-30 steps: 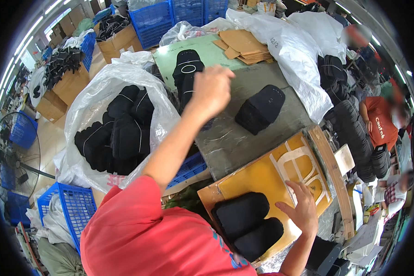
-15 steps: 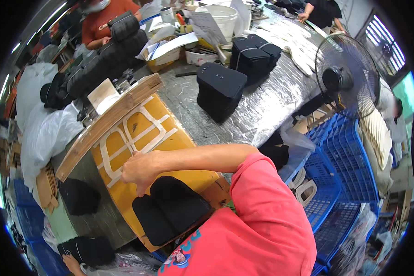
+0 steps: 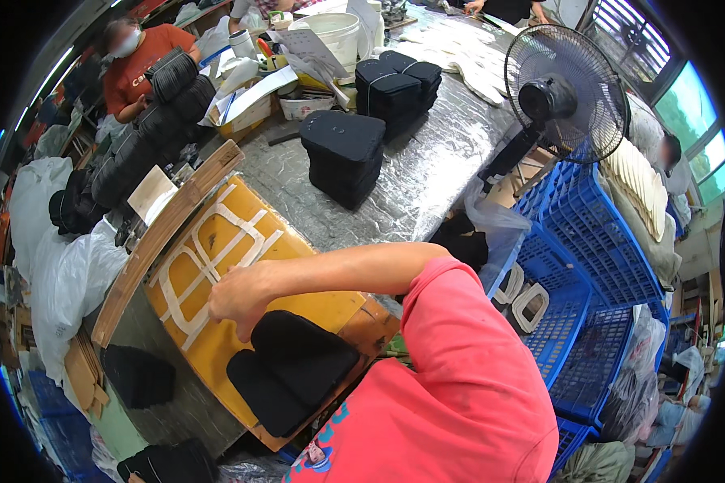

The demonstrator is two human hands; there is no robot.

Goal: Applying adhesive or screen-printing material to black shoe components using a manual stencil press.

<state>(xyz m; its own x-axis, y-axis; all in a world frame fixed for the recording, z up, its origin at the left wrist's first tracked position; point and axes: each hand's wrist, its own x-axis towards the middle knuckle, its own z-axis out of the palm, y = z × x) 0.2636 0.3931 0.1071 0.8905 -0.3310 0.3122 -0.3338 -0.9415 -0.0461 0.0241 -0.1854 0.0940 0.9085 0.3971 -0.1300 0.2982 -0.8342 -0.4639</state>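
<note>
From the far left, white plastic sacks point(image 3: 56, 266) bulge beside a wooden strip point(image 3: 165, 233) that edges my yellow board point(image 3: 217, 241), which lies tilted on the bench with white tape point(image 3: 187, 266) laid across it in crossing bands. My right hand point(image 3: 238, 294), reaching across my body from the red sleeve point(image 3: 451, 322), rests on that board just beside the tape; its fingers curl downward, close together, tips pressed to the yellow surface, and I cannot tell whether they pinch anything. Just below the hand, two black pads point(image 3: 290, 370) lie overlapping on the board's lower end. My left hand is out of the picture. Further right, a stack of black pads point(image 3: 342, 157) stands on the silver-covered table point(image 3: 427, 169), a taller stack point(image 3: 395, 80) behind it. At the right edge, a black fan point(image 3: 568, 84) rises above blue plastic crates point(image 3: 588, 258)
</note>
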